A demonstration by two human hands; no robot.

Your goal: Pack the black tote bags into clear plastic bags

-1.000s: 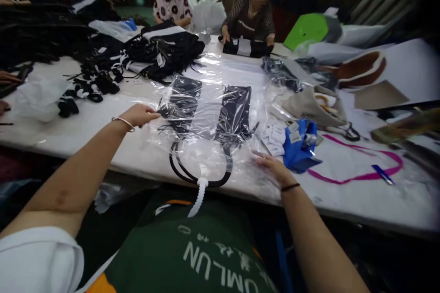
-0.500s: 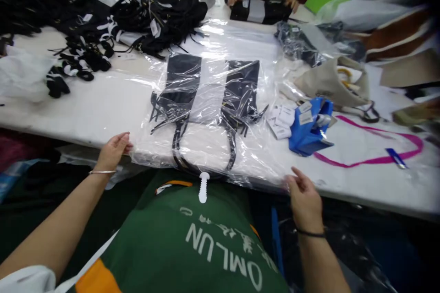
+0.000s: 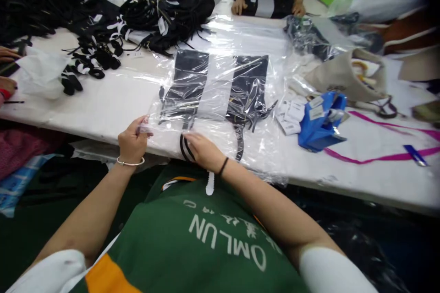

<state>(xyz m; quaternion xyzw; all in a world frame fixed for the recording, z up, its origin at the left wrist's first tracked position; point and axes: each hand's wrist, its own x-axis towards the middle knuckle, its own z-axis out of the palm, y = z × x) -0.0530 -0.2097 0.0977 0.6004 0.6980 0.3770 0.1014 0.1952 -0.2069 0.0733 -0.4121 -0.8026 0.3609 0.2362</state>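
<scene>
In front of me a flat black bag with a wide white band lies inside a clear plastic bag. Its black handles reach toward the table's near edge. My left hand, wearing a thin bracelet, pinches the plastic's near left corner. Reaching across to the left handle, my right hand has its bent fingers at the strap; its thumb is hidden. The right handle lies under the plastic, beyond my right wrist.
Black bags are heaped at back left, with small black pieces before them. A blue container, paper tags, a beige bag and a pink strap lie to the right. Other people's hands work across the table and at far left.
My right hand has left the plastic's near right corner and crossed to the left handle. My left hand has moved right and slightly up, lifting the plastic's corner. Another person's hands now show at far left.
</scene>
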